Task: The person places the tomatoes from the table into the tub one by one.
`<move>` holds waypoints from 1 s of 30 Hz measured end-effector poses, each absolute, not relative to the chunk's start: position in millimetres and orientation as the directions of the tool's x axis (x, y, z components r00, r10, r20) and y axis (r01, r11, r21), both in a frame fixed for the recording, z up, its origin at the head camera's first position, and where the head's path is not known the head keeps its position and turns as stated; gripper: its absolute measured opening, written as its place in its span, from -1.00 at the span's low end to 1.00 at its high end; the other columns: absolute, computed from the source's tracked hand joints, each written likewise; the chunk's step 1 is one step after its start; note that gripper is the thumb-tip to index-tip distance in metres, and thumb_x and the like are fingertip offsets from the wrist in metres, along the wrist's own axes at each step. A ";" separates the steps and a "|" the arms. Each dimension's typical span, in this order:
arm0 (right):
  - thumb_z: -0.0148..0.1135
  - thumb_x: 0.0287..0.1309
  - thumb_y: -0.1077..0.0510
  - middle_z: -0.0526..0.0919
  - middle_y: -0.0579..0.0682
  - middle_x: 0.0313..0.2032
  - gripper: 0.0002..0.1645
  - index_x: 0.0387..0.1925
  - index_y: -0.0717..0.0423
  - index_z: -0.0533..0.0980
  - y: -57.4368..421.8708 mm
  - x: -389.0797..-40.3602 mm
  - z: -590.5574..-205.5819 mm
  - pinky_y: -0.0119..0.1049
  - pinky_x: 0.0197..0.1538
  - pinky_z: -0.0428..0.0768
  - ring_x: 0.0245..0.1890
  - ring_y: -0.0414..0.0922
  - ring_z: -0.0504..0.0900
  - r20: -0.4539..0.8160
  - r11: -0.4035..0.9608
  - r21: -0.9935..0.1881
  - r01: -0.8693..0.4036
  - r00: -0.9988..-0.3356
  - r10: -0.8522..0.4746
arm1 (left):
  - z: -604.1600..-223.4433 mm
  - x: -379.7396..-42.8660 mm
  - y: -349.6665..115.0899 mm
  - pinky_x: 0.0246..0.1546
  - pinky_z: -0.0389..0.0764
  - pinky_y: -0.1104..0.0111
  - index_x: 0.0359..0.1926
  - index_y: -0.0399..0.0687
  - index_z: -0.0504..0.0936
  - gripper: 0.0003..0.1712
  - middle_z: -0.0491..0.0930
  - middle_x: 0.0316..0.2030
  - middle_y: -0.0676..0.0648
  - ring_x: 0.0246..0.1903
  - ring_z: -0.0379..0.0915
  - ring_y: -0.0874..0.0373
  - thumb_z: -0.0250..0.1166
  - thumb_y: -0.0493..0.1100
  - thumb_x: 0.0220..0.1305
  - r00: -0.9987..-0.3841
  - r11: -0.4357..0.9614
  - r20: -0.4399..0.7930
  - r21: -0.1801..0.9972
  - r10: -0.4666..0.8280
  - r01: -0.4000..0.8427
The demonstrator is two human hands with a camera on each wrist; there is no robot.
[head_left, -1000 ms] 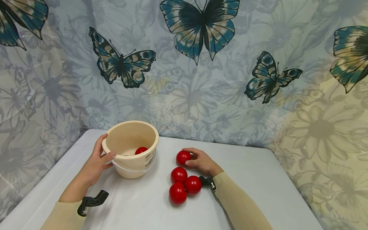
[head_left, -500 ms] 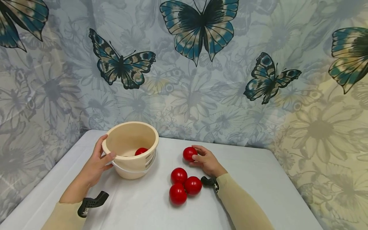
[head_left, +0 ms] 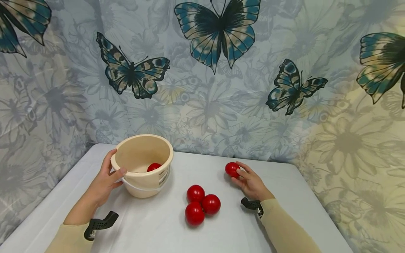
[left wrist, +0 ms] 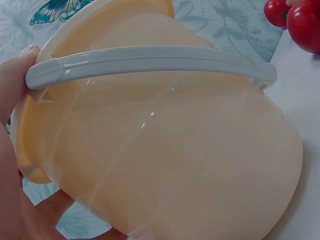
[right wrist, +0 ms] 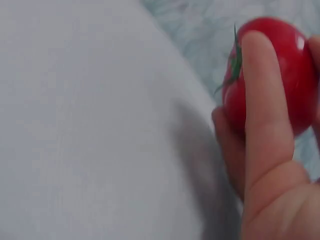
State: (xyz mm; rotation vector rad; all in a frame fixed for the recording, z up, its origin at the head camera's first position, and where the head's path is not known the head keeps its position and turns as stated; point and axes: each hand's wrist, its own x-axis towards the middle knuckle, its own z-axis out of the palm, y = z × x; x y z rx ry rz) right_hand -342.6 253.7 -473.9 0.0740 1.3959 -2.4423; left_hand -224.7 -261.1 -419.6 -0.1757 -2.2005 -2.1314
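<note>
At the left in the head view stands a cream plastic bucket [head_left: 143, 182] with a pale handle [left wrist: 150, 59]. My left hand [head_left: 105, 181] grips its rim, thumb outside near the handle's end. Inside the bucket lies a red tomato [head_left: 154, 167], only partly visible. My right hand [head_left: 250, 181] holds another tomato [head_left: 232, 169] between thumb and fingers, right of the bucket. Green stem leaves show on that tomato [right wrist: 300, 75] in the right wrist view, and it appears raised off the table.
Three tomatoes, one of them nearest [head_left: 194, 213], touch in a cluster on the white tabletop [head_left: 152, 228] between the hands. Behind the table's far edge hangs a butterfly-print cloth [head_left: 209, 116]. Each wrist wears a black camera mount [head_left: 101, 223].
My right hand has carried its tomato to the right, away from the cluster and the bucket. The left hand and the bucket have stayed in place.
</note>
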 end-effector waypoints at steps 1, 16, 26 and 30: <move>0.08 0.46 0.28 0.22 0.11 0.31 -0.33 0.48 -0.04 0.14 255.5 -340.0 -470.7 -0.20 0.08 0.57 0.07 0.08 0.59 -0.216 -0.497 -0.806 0.322 -0.941 -0.259 | -419.7 -224.3 -261.1 0.12 0.08 -0.47 0.57 0.24 -0.36 -0.02 -0.45 0.55 -0.17 0.41 -0.21 -0.45 0.16 -0.11 0.48 -0.991 0.031 0.132 0.991 0.032 0.132; -0.02 0.51 0.27 0.34 0.17 0.30 -0.47 0.40 -0.05 0.18 240.6 -305.6 -419.3 -0.27 0.12 0.52 0.17 0.26 0.51 -0.118 -0.617 -0.716 0.327 -0.928 -0.354 | -422.6 -224.6 -262.5 0.11 0.08 -0.47 0.57 0.26 -0.37 -0.03 -0.46 0.55 -0.17 0.41 -0.20 -0.47 0.14 -0.15 0.49 -0.990 0.028 0.135 0.990 0.040 0.136; 0.01 0.51 0.21 0.25 0.16 0.35 -0.44 0.44 -0.07 0.18 206.9 -286.0 -386.0 -0.27 0.10 0.53 0.20 0.23 0.49 -0.101 -0.587 -0.745 0.317 -0.923 -0.371 | -425.0 -226.0 -264.2 0.11 0.09 -0.47 0.57 0.26 -0.35 -0.02 -0.45 0.55 -0.14 0.41 -0.21 -0.47 0.17 -0.12 0.47 -0.990 0.024 0.136 0.990 0.036 0.136; 0.03 0.50 0.21 0.26 0.16 0.34 -0.40 0.46 -0.06 0.15 191.6 -276.9 -370.4 -0.28 0.08 0.55 0.20 0.20 0.48 -0.086 -0.578 -0.756 0.307 -0.922 -0.378 | -425.0 -225.8 -264.4 0.11 0.09 -0.47 0.57 0.26 -0.35 -0.02 -0.45 0.55 -0.14 0.41 -0.20 -0.47 0.17 -0.11 0.47 -0.990 0.022 0.134 0.991 0.037 0.134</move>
